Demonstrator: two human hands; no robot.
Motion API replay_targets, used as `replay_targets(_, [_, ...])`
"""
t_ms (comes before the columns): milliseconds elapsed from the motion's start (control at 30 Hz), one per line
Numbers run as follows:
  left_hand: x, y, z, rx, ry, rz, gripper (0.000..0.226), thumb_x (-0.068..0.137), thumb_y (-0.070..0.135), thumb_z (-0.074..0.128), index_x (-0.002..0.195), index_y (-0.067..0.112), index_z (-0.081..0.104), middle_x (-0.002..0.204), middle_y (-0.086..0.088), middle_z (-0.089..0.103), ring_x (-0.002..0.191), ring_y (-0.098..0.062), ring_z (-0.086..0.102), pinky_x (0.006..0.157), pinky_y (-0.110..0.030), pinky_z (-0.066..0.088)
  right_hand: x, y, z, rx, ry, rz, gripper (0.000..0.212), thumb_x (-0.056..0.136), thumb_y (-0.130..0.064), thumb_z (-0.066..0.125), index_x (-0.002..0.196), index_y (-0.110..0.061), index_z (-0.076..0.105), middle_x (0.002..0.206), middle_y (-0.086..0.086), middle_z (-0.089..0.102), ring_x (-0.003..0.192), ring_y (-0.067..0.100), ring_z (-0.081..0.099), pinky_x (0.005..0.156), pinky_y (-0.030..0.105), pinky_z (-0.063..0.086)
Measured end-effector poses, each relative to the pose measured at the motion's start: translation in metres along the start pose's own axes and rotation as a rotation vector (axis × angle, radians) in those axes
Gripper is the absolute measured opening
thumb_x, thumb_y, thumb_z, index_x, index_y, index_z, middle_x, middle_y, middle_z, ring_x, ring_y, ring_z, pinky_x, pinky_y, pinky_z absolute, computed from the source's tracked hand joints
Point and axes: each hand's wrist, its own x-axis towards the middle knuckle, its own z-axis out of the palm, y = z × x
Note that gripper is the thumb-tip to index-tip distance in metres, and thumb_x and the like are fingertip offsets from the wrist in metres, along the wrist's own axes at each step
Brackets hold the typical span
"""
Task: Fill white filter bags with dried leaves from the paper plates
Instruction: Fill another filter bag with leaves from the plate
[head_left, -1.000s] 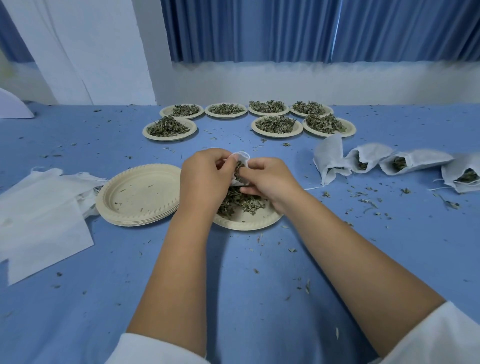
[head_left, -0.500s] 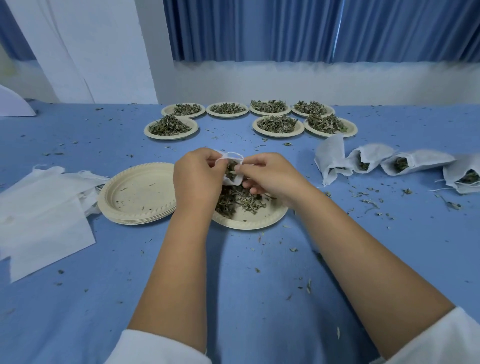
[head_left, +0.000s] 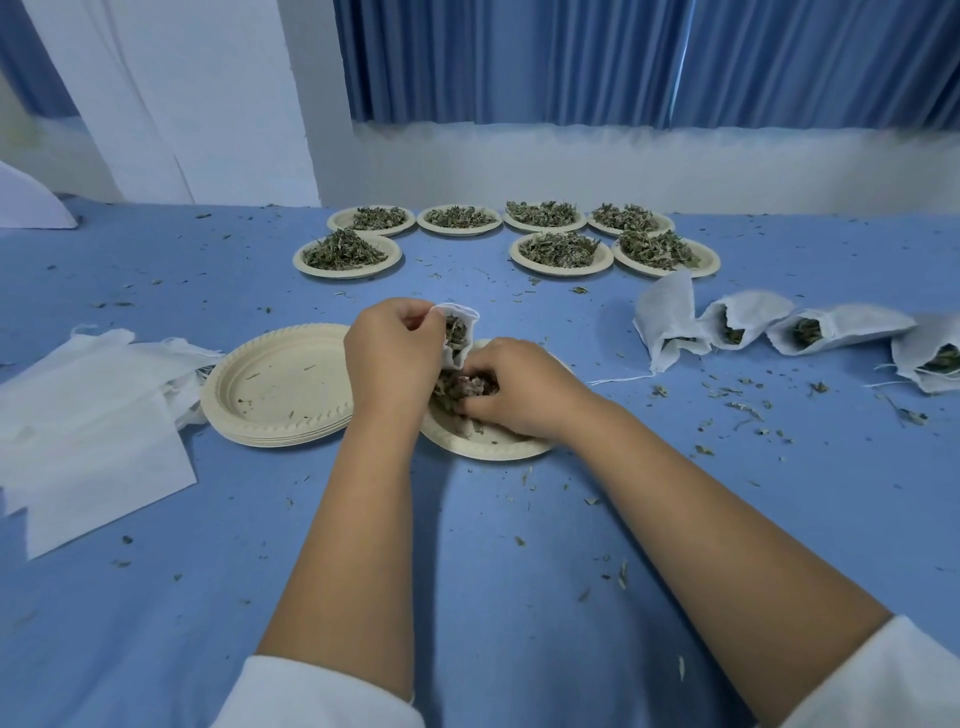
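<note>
Right of right hand (head_left: 511, 387): four filled bags (head_left: 748, 325) | beyond: seven full plates (head_left: 561, 271) | left hand (head_left: 395, 353) holds filter bag (head_left: 457, 332), right grips dried leaves (head_left: 457, 387)

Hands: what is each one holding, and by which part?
The left hand pinches the white filter bag by the rim of its open mouth. The right hand grips a clump of dried leaves on the paper plate below.
</note>
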Motion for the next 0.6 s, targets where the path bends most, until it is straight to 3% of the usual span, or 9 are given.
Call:
replay_targets(67, [0.001, 0.0, 0.0, -0.002, -0.001, -0.003, 0.015, 0.09, 0.026, 0.062, 0.093, 0.02, 0.075, 0.08, 0.008, 0.069, 0.079, -0.007, 0.061, 0.061, -0.012, 0.038, 0.0, 0.002, -0.003, 0.009, 0.0, 0.016, 0.009, 0.084, -0.024, 0.07, 0.086, -0.028, 0.063, 0.076, -0.01, 0.051, 0.079, 0.016, 0.052, 0.066, 0.031, 0.041])
replay_targets(167, [0.001, -0.001, 0.0, -0.024, 0.025, -0.02, 0.018, 0.091, 0.027, 0.064, 0.1, 0.017, 0.074, 0.09, 0.004, 0.073, 0.086, -0.01, 0.065, 0.071, -0.02, 0.044, 0.001, 0.007, -0.006, 0.046, -0.001, 0.033, 0.013, 0.083, -0.023, 0.074, 0.095, -0.026, 0.07, 0.081, -0.012, 0.057, 0.081, 0.01, 0.053, 0.067, 0.027, 0.039])
replay_targets(267, [0.002, -0.001, -0.001, -0.031, 0.085, -0.017, 0.019, 0.091, 0.029, 0.064, 0.102, 0.016, 0.073, 0.089, 0.005, 0.071, 0.084, -0.009, 0.065, 0.069, -0.017, 0.041, 0.002, 0.009, -0.014, 0.182, 0.024, 0.046, 0.02, 0.078, -0.025, 0.081, 0.095, -0.026, 0.073, 0.077, -0.015, 0.057, 0.074, 0.0, 0.053, 0.064, 0.018, 0.039])
replay_targets(400, [0.003, -0.002, -0.004, -0.035, 0.138, 0.019, 0.014, 0.092, 0.028, 0.063, 0.095, 0.018, 0.073, 0.08, 0.009, 0.068, 0.082, -0.011, 0.065, 0.068, -0.016, 0.042, 0.001, 0.01, -0.028, 0.43, 0.059, 0.096, 0.027, 0.073, -0.024, 0.085, 0.093, -0.032, 0.069, 0.084, -0.005, 0.062, 0.069, 0.002, 0.056, 0.078, 0.026, 0.049])
replay_targets(500, [0.001, -0.001, -0.004, 0.011, 0.153, 0.088, 0.017, 0.093, 0.027, 0.062, 0.095, 0.017, 0.075, 0.085, 0.005, 0.072, 0.082, -0.013, 0.065, 0.074, -0.026, 0.046, -0.003, 0.01, -0.039, 0.598, 0.079, 0.125, 0.027, 0.073, -0.024, 0.086, 0.094, -0.03, 0.071, 0.088, 0.001, 0.072, 0.072, 0.004, 0.064, 0.076, 0.025, 0.051])
replay_targets(600, [-0.002, 0.0, -0.003, 0.057, 0.143, 0.145, 0.018, 0.093, 0.027, 0.061, 0.088, 0.018, 0.076, 0.077, 0.006, 0.071, 0.074, -0.011, 0.064, 0.066, -0.023, 0.043, -0.004, 0.012, -0.046, 0.772, 0.122, 0.175, 0.028, 0.075, -0.023, 0.085, 0.099, -0.029, 0.071, 0.086, -0.007, 0.074, 0.075, 0.001, 0.068, 0.066, 0.017, 0.051])
